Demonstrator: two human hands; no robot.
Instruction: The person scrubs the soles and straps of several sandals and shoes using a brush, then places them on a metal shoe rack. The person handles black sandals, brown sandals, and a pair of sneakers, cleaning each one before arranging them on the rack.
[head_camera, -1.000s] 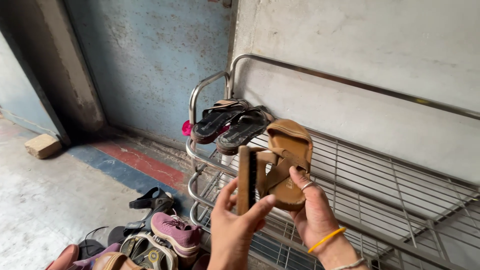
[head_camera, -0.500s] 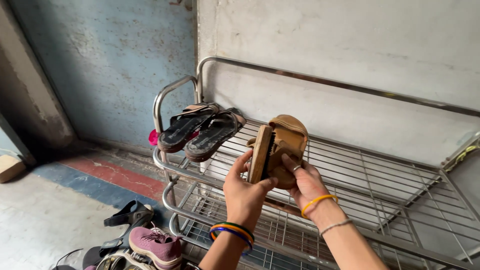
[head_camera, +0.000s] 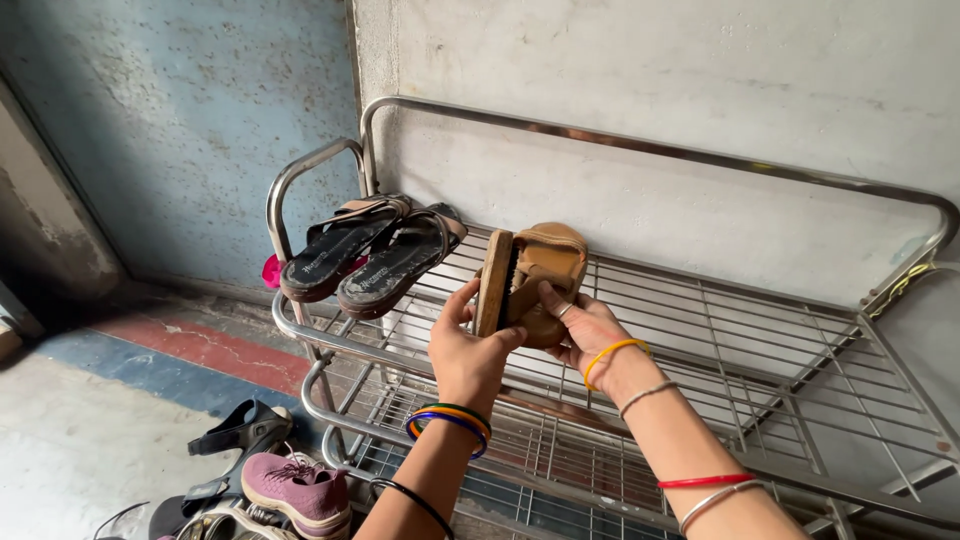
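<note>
My left hand (head_camera: 470, 350) grips a tan sandal (head_camera: 494, 283) held on edge, its sole side facing left. My right hand (head_camera: 585, 330) holds the second tan sandal (head_camera: 550, 262) by its strap, right beside the first. Both sandals hover just above the top wire shelf of a metal shoe rack (head_camera: 700, 330). A pair of dark sandals (head_camera: 365, 255) rests on the left end of that shelf, a short way left of my hands.
The rack stands against a grey wall, with lower wire shelves under my arms. On the floor at the lower left lie a pink sneaker (head_camera: 295, 487), a black sandal (head_camera: 235, 435) and other shoes. A blue wall (head_camera: 180, 130) stands behind.
Both hands have carried the tan sandals forward and down toward the top shelf. The view has shifted right, so the dark sandals sit further left in view.
</note>
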